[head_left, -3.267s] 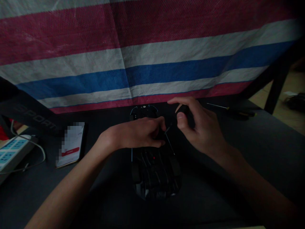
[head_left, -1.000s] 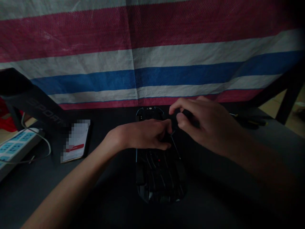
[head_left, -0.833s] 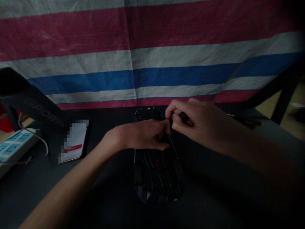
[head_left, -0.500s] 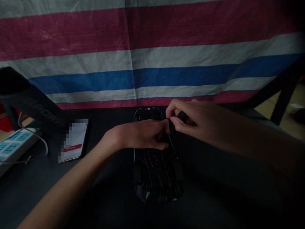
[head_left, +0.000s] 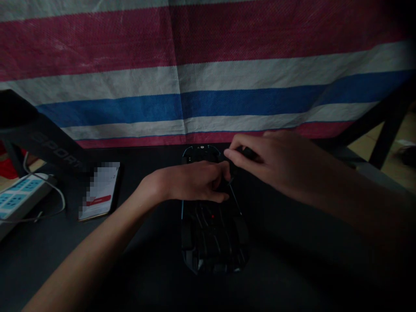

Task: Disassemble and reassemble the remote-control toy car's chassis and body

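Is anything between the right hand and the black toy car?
Partly: the left hand lies across the middle of the black toy car. Nothing visible stands between the right hand and the car's far end.

1 camera, worn on the person's head, looks forward and down over the worktop [head_left: 42, 260] from close above. The toy car [head_left: 212, 234] lies nearby, low of centre; forearms [head_left: 107, 242] enter from lower left and right, and a striped sheet [head_left: 208, 47] fills the top.
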{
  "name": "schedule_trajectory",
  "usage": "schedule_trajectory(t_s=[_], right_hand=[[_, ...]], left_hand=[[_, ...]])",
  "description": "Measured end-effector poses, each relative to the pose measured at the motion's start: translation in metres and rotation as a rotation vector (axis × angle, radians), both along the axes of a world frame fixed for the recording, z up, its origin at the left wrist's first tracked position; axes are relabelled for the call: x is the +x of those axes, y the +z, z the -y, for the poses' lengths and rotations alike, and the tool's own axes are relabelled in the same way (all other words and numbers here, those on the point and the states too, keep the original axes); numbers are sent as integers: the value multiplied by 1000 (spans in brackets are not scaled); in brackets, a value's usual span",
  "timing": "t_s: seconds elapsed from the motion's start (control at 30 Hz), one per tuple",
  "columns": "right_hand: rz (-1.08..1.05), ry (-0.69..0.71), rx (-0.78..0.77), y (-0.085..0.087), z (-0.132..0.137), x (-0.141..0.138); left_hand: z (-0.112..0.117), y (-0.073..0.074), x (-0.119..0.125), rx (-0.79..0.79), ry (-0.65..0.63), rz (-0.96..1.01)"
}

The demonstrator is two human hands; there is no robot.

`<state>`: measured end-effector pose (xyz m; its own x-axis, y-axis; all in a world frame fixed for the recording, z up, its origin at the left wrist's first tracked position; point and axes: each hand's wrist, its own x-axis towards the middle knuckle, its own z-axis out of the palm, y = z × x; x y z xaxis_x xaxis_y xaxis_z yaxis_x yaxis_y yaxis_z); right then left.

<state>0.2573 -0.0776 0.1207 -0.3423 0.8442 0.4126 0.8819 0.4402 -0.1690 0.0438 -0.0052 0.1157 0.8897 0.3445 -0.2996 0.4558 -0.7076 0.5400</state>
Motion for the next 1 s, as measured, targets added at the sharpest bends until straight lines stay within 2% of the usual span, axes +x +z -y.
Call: schedule_trajectory(t_s=[0.17, 0.3, 0.47, 0.6, 0.7, 0.87, 1.0], right_hand=[[-28, 140, -58, 2, -2, 3], [36, 41, -9, 0, 1, 8], [17, 174, 7, 1, -1, 8], [36, 102, 32, 2, -2, 5], [-9, 136, 3, 5, 2, 2], [-36, 160, -147, 10, 8, -1], [-60, 173, -108, 8, 7, -1]], left_hand=[[1, -2, 0, 10, 4, 3], [0, -2, 0, -3, -3, -3], [0, 0, 0, -21, 8, 13], [1, 2, 1, -10, 5, -2], [1, 0, -1, 5, 19, 8], [-1, -3, -3, -25, 9, 49], [-1, -4, -3, -12, 15, 54]])
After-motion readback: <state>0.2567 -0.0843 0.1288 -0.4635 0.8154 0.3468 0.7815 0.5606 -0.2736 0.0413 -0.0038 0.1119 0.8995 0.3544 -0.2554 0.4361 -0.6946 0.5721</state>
